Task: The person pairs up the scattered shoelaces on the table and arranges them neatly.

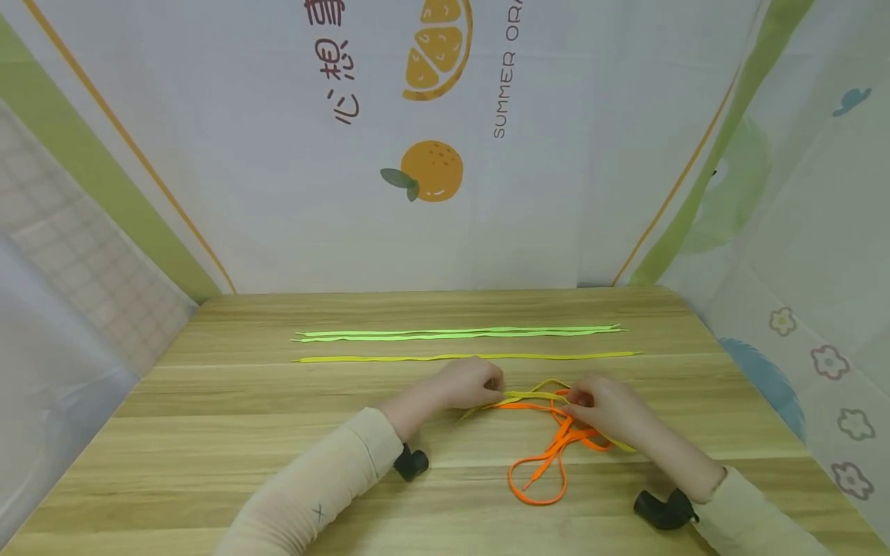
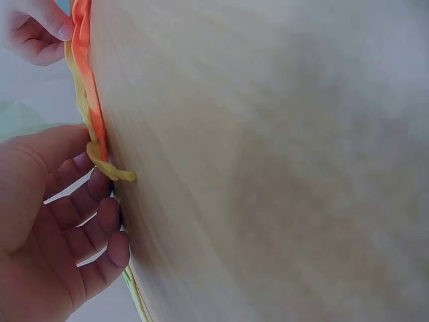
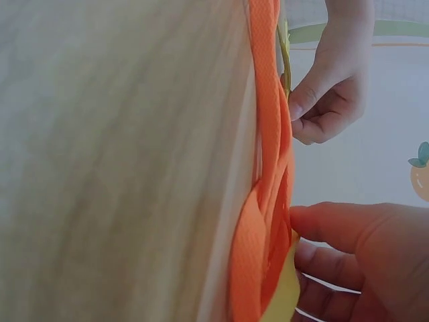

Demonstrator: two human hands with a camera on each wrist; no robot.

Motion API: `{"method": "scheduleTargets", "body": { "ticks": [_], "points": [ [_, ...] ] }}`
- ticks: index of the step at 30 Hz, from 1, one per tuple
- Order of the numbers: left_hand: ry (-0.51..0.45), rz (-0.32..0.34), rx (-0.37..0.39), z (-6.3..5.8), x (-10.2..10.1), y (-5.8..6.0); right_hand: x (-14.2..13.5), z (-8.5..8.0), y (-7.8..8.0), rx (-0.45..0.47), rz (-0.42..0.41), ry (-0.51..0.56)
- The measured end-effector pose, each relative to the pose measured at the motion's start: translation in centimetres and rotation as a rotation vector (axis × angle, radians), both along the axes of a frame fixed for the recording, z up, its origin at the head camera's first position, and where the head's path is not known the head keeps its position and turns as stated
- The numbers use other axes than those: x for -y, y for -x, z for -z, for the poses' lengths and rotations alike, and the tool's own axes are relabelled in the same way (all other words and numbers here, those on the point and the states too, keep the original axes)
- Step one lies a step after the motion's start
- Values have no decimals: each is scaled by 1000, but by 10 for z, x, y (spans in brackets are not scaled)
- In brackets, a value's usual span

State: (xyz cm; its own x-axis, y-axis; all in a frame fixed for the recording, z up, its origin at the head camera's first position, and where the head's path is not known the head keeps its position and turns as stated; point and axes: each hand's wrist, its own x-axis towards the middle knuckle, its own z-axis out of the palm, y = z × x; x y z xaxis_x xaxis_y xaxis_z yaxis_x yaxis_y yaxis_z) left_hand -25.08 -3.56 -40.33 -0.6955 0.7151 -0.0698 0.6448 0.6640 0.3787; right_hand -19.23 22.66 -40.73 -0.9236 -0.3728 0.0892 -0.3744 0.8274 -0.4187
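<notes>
A yellow shoelace runs between both hands, just above the table and over a loose tangle of orange shoelace. My left hand pinches the yellow lace between thumb and forefinger; in the left wrist view a short bent end sticks out past the fingertips. To the right, my right hand pinches the same lace with thumb and fingers. From the right wrist view, folded orange strands lie beside the right fingertips, and a yellow strand hangs below them.
Beyond the hands, another yellow shoelace lies straight across the wooden table. Farther back, green shoelaces lie side by side, parallel to it. A white printed cloth hangs behind the table's far edge.
</notes>
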Motion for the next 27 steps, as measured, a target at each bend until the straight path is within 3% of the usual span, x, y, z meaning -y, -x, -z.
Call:
{"method": "scheduleTargets", "body": {
  "ticks": [9,14,21,27],
  "points": [
    [-45,20,25,-2,3,1,-1,-1,1,17,-9,10],
    [-116,35,57,-4,5,2,-2,-2,1,10,-13,16],
    [-198,54,161,-5,9,3,-4,-9,-1,43,-8,67],
    [-222,74,172,-5,13,2,-3,-15,-4,51,-15,80]
  ]
}}
